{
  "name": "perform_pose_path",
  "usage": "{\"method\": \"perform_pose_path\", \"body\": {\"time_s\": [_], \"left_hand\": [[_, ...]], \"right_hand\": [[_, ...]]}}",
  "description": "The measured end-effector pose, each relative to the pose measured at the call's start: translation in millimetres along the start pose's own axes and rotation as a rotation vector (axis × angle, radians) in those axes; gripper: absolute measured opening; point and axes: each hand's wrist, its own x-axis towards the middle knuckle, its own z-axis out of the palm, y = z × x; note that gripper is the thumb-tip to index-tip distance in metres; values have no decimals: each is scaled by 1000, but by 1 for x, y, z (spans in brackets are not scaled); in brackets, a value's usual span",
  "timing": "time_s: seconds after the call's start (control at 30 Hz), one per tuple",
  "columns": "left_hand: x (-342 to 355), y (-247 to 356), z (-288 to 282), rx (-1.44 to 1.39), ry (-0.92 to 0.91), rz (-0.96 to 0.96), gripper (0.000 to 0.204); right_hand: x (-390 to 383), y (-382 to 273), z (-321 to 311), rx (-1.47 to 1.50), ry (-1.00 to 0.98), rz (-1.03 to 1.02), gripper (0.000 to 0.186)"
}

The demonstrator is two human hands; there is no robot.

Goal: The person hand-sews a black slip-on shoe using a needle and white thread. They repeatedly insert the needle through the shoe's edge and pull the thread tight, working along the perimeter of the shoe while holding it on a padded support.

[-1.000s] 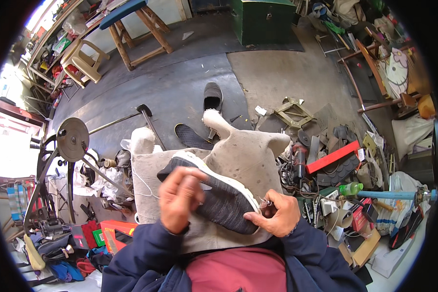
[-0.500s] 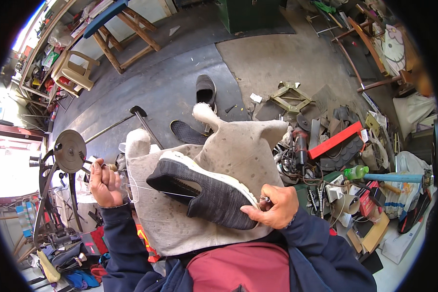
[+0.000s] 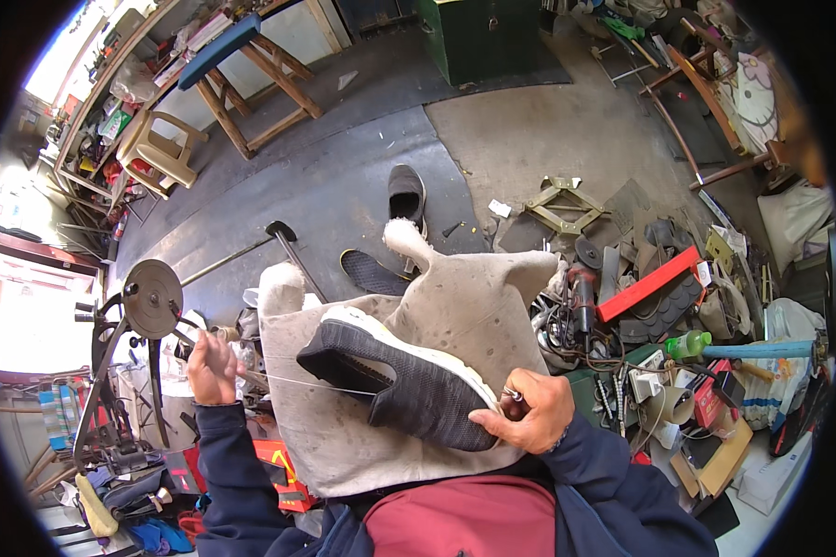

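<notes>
A dark grey knit shoe [image 3: 427, 401] with a white sole lies on its side across a stained beige cloth [image 3: 478, 297] on my lap. My right hand [image 3: 534, 415] is at the toe end, its thumb against the shoe. It is closed around what looks like an awl [image 3: 512, 395]; only some metal shows, and the handle is hidden in my palm. A white thread [image 3: 306, 382] stretches from the shoe's opening to my left hand [image 3: 215, 369]. That hand is raised to the left, slightly blurred, with its fingers drawn together on the thread.
Beside my left arm stands a metal machine with a round wheel [image 3: 153, 299]. Another dark shoe [image 3: 406, 197] and an insole [image 3: 372, 271] are on the floor ahead. Tools, a red bar [image 3: 648, 283], a green bottle [image 3: 687, 344] and a blue-handled hammer [image 3: 757, 350] crowd the right.
The view has shifted, so everything appears lower and slightly right. My left hand has turned and its fingers have blurred, with the thread still drawn out. My right hand stays at the toe.
</notes>
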Motion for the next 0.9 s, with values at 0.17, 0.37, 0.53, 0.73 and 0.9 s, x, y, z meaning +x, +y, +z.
{"method": "perform_pose_path", "body": {"time_s": [0.17,0.37,0.53,0.73,0.9], "left_hand": [[-10,40,17,883,205,24,33],[-76,18,114,788,-143,346,20],[-90,-26,172,515,-686,-431,31],[-61,-40,204,740,-1163,-608,59],[-67,-44,219,494,-1075,-959,61]], "right_hand": [[-4,-1,-4,-8,-11,-43,48],[-7,-3,-7,-22,-33,-40,49],[-9,-4,-9,-40,-61,-38,48],[-16,1,-7,-45,-52,-28,51],[-17,8,-4,-18,-32,-45,50]]}}
